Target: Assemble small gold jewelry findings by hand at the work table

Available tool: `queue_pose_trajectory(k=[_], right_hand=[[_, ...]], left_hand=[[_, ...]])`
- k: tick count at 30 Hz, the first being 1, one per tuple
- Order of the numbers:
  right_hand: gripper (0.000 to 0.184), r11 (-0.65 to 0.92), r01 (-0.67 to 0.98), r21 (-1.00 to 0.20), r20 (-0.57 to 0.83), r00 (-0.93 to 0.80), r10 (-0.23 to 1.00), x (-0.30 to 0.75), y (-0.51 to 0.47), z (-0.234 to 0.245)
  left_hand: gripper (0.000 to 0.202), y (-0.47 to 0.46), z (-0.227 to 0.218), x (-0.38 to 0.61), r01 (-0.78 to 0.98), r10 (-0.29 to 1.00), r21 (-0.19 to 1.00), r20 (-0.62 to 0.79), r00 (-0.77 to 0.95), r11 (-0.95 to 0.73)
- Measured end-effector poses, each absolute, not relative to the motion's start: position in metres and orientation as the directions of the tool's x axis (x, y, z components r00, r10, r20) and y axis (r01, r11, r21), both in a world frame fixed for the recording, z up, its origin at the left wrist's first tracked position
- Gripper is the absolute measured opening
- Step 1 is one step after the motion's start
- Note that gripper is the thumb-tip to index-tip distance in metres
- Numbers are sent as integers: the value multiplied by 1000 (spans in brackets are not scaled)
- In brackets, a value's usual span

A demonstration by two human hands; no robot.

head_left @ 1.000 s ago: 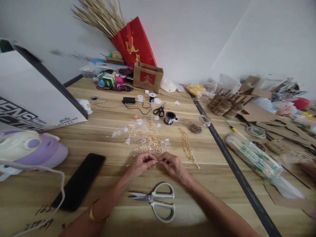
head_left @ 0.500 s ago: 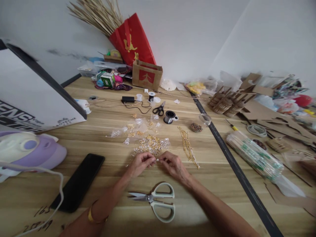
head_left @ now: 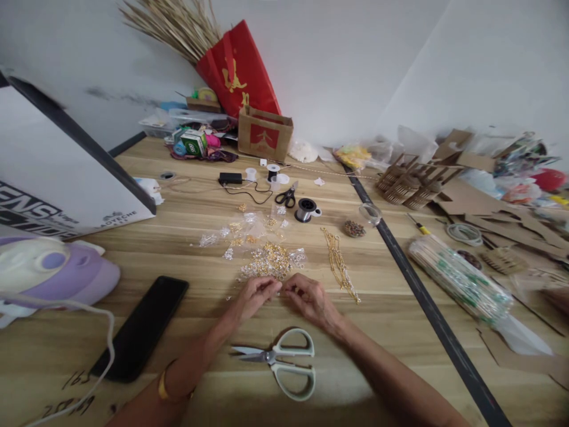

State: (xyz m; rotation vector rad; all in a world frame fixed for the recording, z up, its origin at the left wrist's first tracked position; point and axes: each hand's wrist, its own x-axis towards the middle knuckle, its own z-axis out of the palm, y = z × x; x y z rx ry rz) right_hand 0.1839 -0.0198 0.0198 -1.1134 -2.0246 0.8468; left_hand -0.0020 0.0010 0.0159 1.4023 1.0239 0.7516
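My left hand [head_left: 258, 295] and my right hand [head_left: 307, 299] meet almost fingertip to fingertip over the table. Both are closed in a pinch; whatever sits between the fingers is too small to name. Just beyond them lies a pile of small gold and silver jewellery findings [head_left: 270, 260]. Little clear plastic bags [head_left: 252, 225] with more small pieces are spread behind the pile. To the right of my right hand, gold chains [head_left: 336, 261] lie stretched out. Scissors with pale handles [head_left: 293, 362] rest nearer to me, blades pointing left.
A black phone [head_left: 140, 329] and a purple-white appliance [head_left: 57, 270] with a cord are at left. Farther back stand a wire spool [head_left: 306, 210], black scissors [head_left: 287, 197] and a cup of brown beads [head_left: 354, 229]. Bundled sticks in plastic [head_left: 460, 279] and cardboard [head_left: 493, 207] lie at right.
The small pale piece glimpsed between my fingertips is now mostly hidden. My hands have barely shifted, and the things on the table stay where they were.
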Motion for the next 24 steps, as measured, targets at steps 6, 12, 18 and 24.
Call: queue_pose_trajectory(k=[6,12,18,24], right_hand=[[11,432,457,-777,243,-416,876,188,-17,22],[10,422,470,-776,252,-382,889,194,-12,21],[10,418,468,-778,246,-385,889,195,-10,23],[11,403,481,-779,235,-372,898,196,-10,22]], left_hand=[[16,3,9,0,196,907,981,-99,409,18],[19,4,6,-2,171,919,985,-86,384,21],[20,5,5,-4,145,913,989,-93,398,37],[28,6,5,-5,102,889,987,-155,431,123]])
